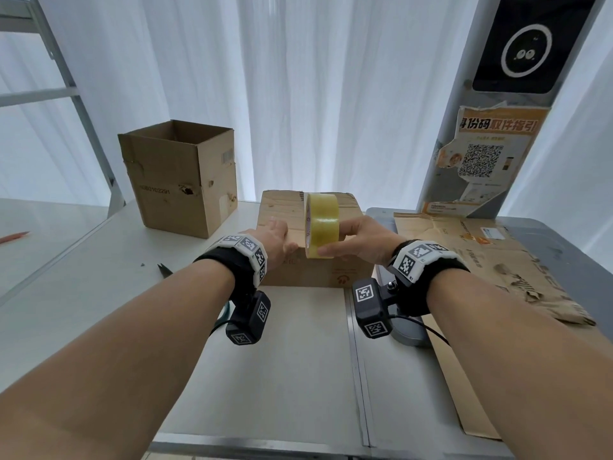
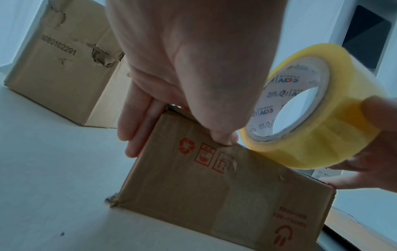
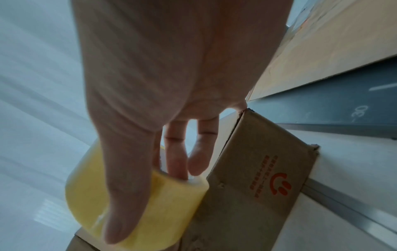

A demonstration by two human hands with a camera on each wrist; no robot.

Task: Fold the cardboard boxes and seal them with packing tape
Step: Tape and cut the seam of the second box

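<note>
the table [image 1: 83, 293] bore three pieces of cardboard and one roll of tape. largest was the flat sheet [image 1: 481, 260], unfolded, lying at 3 o'clock with its long axis running from the near edge toward the far right. next came the open box [image 1: 179, 180] at 10 o'clock, upright, mouth up, flaps raised, its side torn and printed with a number. the closed box [image 1: 311, 270] sat at the centre, low and wide, long axis running left to right, its top flaps down, its printed red marks on the near face. the left hand [image 1: 275, 240] lay on top of the closed box at its left end, fingers straight and flat, the thumb [image 2: 223, 139] pressed on the near top edge; it gripped nothing. the right hand [image 1: 361, 240] held the tape [image 1: 321, 224] just above the near top edge of the closed box, thumb along the outer yellow band and fingers [image 3: 176, 163] tucked into the core. the tape stood on edge, its hole facing left and right, so its axis ran parallel to the long axis of the box. whether a strip already stuck to the cardboard could not be told. smallest, at 9 o'clock on the table, lay one pair of scissors [image 1: 165, 269], only the dark blade tips showing beside the left wrist, and one orange pencil [image 1: 15, 237] at the far left edge.
</note>
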